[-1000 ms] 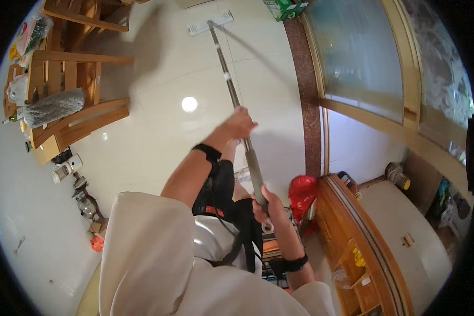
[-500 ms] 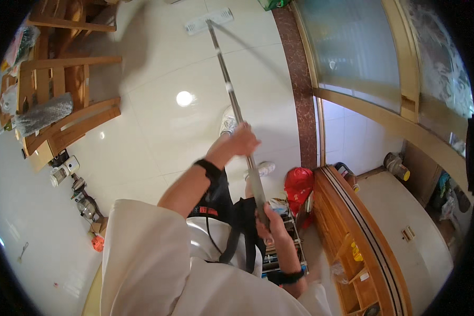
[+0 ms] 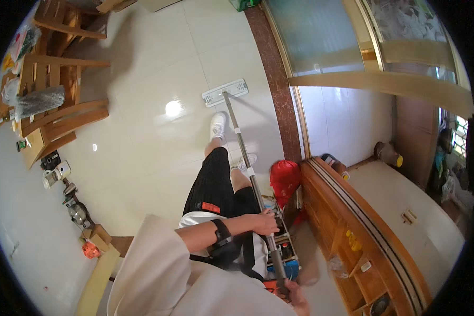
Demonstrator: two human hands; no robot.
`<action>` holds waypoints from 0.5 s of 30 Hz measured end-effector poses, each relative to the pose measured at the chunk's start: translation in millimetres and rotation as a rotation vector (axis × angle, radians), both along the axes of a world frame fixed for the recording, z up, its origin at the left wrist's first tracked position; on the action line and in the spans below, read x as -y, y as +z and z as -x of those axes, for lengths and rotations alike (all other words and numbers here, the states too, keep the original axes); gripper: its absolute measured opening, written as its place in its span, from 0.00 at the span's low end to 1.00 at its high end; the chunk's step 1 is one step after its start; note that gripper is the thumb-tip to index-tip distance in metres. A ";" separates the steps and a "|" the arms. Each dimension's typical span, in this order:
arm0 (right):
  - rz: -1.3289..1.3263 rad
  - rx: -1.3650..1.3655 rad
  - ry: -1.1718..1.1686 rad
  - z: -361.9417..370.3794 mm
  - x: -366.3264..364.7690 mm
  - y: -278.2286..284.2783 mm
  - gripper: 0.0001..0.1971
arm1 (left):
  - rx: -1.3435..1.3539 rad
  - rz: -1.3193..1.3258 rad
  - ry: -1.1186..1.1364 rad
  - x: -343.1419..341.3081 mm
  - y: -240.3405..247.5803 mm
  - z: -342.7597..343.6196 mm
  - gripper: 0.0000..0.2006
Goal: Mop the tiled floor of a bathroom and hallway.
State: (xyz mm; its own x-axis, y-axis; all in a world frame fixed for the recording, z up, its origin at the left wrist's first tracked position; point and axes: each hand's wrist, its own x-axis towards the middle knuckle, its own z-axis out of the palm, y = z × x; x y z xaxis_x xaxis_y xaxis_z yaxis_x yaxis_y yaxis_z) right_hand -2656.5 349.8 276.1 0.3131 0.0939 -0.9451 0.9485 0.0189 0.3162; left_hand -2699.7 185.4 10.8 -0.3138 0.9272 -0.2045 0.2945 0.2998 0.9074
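A flat mop with a long metal pole slants across the middle of the head view. Its pale rectangular mop head (image 3: 211,98) lies flat on the tiled floor, just beyond my forward foot in a white shoe (image 3: 218,125). My left hand (image 3: 264,223) is closed round the mop pole (image 3: 243,150) at about its lower third in the picture, beside my dark shorts (image 3: 208,184). Closer to the pole's near end, my right hand (image 3: 296,296) grips the dark handle, with part of that hand blurred. A black band (image 3: 222,231) circles my left wrist.
Wooden chairs (image 3: 71,113) stand along the left side. A red bag (image 3: 285,179) and a rack of small items sit at my right, against a wooden cabinet (image 3: 363,237). A dark floor strip (image 3: 279,89) runs along the sliding glass door (image 3: 321,42). Small appliances line the left wall.
The mop head has come back across the floor toward my feet. Both hands have drawn the pole nearer and to the right, and my forward leg shows more fully.
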 end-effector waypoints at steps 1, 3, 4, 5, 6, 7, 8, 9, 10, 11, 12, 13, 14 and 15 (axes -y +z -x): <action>0.096 -0.035 0.074 3.7 8.5 -4.8 0.23 | -0.002 0.026 -0.043 7.5 1.8 4.1 0.12; 0.147 -0.018 0.029 22.7 21.6 -19.9 0.22 | 0.034 0.056 -0.012 31.4 -7.2 25.5 0.14; 0.200 -0.006 -0.018 35.9 28.6 -32.4 0.22 | -0.015 0.108 0.015 43.9 -13.4 38.8 0.15; 0.195 -0.080 0.051 43.9 35.8 -50.0 0.22 | 0.024 0.125 0.022 59.9 -20.5 59.5 0.15; 0.182 -0.152 0.117 51.4 43.1 -66.6 0.23 | 0.065 0.133 0.026 74.9 -26.3 83.6 0.14; 0.232 -0.175 0.119 68.1 55.7 -85.4 0.23 | 0.006 0.256 0.022 97.1 -28.4 109.6 0.12; 0.270 -0.199 0.120 86.7 68.4 -104.5 0.23 | -0.056 0.366 0.014 113.3 -33.4 135.9 0.10; 0.343 -0.220 0.130 107.0 91.2 -126.4 0.23 | -0.204 0.477 0.183 131.0 -87.9 130.2 0.08; 0.353 -0.257 0.120 130.1 107.8 -144.8 0.22 | -0.165 0.483 0.175 152.3 -84.4 171.1 0.09; 0.295 -0.291 0.112 154.4 126.4 -156.6 0.22 | -0.300 0.528 0.177 158.2 -106.9 194.2 0.10; 0.243 -0.325 0.108 179.9 144.4 -167.9 0.22 | -0.317 0.520 0.252 177.8 -101.6 226.1 0.10; 0.309 -0.353 0.141 203.6 164.4 -180.5 0.20 | -0.400 0.531 0.422 205.6 -121.5 240.1 0.09; 0.360 -0.374 0.164 222.4 177.1 -196.4 0.18 | -0.477 0.543 0.372 226.7 -123.5 259.1 0.10; 0.373 -0.351 0.147 244.6 189.1 -198.0 0.19 | -0.444 0.611 0.313 236.9 -123.9 280.7 0.10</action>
State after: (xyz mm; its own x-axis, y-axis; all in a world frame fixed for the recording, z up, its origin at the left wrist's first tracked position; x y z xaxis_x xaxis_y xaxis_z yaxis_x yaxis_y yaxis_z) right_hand -2901.1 160.7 78.1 -0.0195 -0.2498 -0.9681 0.9749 0.2101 -0.0738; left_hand -2980.4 -51.5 -113.0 -0.7106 0.5481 -0.4411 0.4087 0.8319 0.3754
